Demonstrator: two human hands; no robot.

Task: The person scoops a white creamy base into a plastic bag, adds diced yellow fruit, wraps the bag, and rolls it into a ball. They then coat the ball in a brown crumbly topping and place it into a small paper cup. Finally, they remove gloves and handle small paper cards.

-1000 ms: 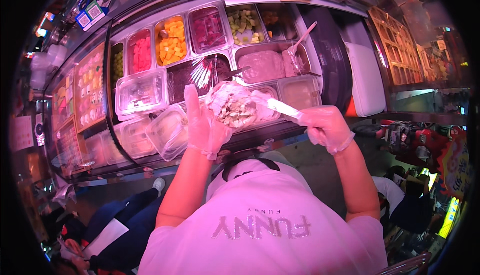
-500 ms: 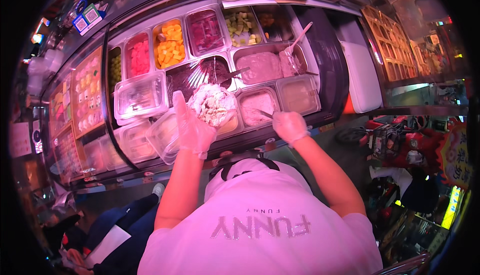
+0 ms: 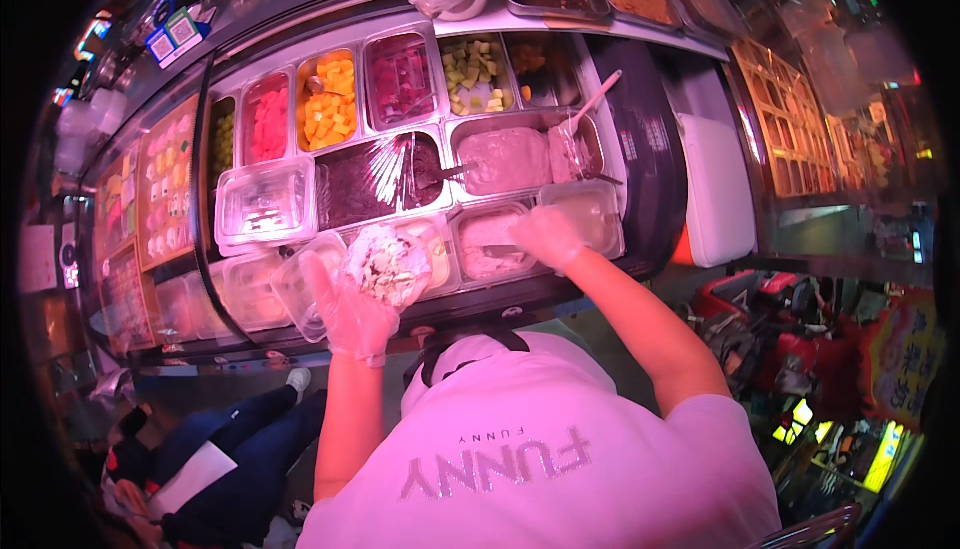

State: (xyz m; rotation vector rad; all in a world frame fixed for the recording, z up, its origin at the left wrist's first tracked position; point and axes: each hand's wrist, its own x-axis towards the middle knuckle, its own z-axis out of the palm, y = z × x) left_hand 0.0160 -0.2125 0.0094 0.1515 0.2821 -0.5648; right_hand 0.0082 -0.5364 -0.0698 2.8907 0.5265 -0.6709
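Observation:
My left hand [image 3: 355,314], in a clear plastic glove, cups a rounded lump of pale, sticky-looking food [image 3: 388,265] with darker bits showing in it. It is held just above the near row of tubs. My right hand [image 3: 548,237], gloved too, has its fingers closed round a slim flat metal utensil [image 3: 500,250]. That utensil reaches into a tub of pale pink paste [image 3: 488,267], and my right hand partly covers the tub's right side. A wide tub of mauve paste [image 3: 505,161] and a tub of dark purple-black food [image 3: 350,184] lie just beyond my hands.
Behind are tubs of yellow fruit cubes [image 3: 328,114], pink cubes [image 3: 268,124] and green cubes [image 3: 475,79]. A lidded clear container [image 3: 265,204] sits at left. A white board or lid [image 3: 715,189] stands right. Another person's dark-clothed legs [image 3: 245,449] show at lower left.
My left hand has shifted left and toward me with the food lump. My right hand has moved farther in over the pink paste, and the utensil now lies across it. The view has tilted slightly.

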